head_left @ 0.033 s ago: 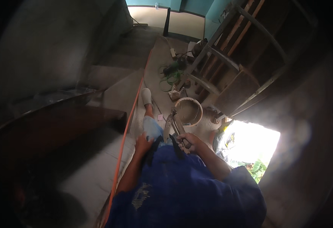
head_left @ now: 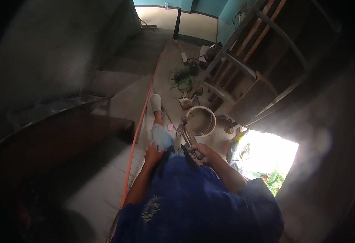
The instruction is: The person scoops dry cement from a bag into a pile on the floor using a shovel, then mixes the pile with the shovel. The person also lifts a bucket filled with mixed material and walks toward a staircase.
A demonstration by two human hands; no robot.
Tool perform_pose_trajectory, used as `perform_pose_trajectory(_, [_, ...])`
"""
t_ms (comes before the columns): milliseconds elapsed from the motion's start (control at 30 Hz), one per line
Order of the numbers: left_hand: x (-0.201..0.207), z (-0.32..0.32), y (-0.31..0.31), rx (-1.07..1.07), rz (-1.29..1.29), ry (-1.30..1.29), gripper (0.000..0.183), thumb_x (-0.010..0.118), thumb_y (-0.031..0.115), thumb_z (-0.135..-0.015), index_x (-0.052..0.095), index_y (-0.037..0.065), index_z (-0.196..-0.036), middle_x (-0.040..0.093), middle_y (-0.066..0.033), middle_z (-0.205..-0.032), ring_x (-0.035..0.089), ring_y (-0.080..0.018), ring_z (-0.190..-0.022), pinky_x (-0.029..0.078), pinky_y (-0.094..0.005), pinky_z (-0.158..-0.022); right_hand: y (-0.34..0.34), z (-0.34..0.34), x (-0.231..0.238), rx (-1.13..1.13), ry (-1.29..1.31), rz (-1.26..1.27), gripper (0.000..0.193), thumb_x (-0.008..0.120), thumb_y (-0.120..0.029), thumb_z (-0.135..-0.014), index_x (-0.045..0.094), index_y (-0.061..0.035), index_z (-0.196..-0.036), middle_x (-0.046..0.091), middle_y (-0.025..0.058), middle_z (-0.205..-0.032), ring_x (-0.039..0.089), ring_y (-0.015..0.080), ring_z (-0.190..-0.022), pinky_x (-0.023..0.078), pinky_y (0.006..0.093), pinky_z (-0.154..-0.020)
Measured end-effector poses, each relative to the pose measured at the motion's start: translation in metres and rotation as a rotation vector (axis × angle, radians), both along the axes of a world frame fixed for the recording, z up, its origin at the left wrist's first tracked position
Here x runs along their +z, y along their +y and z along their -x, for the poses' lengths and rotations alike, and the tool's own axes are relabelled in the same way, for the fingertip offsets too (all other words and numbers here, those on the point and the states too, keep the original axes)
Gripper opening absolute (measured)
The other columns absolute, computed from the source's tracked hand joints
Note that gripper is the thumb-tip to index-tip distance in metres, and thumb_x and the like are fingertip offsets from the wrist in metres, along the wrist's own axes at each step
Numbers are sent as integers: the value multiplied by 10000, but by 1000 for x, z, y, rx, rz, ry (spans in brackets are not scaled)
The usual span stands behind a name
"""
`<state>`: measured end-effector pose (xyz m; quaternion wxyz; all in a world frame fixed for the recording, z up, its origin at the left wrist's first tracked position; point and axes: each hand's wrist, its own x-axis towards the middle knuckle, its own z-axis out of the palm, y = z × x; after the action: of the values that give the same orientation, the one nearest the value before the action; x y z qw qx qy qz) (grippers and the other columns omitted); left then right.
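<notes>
My left hand [head_left: 154, 153] lies on my left thigh, over light blue trousers [head_left: 161, 137], with its fingers laid along the cloth and nothing in them. Close to my lap, my right hand [head_left: 201, 152] is wrapped round the handle of what looks like a trowel [head_left: 188, 133], smeared grey-brown. Its far end points away from me, and a pointed, blade-like part shows beside it; my fingers hide some of the grip. Just beyond stands a round bucket [head_left: 215, 122] with a greyish-brown mix inside. The tool's far end overlaps the bucket's left edge in the view; whether they touch I cannot tell.
An orange hose or cable [head_left: 133, 146] runs along my left. Ahead lie a green cord [head_left: 184, 84] and a dark power tool [head_left: 184, 74]. A wooden frame [head_left: 242, 65] leans at the right, above a bright opening [head_left: 272, 152]. A dark bench-like ledge [head_left: 112, 125] stands left.
</notes>
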<state>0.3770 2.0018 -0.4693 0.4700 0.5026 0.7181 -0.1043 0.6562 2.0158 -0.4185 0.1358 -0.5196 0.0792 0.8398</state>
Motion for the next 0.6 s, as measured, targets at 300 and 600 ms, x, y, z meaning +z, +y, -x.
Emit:
perform_pose_trajectory(300, [-64,0,213,-181,213,96,802,612,503,-864,305,99,-1485,349,-177,-1488,358,-408,-1349,360,-626,-1009,195,46,-86,283,-283,-34,161,620,-173,-878,592,-15,-891,580,92,-735,549,158,-567,463,319,-475])
perform_pose_trajectory(600, [-111,26,292,-243,236,149,771,640,453,-831,369,81,-1449,395,-246,-1430,430,-408,-1279,370,-529,-1038,453,102,-373,775,-993,-562,686,645,-230,-754,405,-23,-1363,551,276,-1277,535,447,-1179,426,451,-1028])
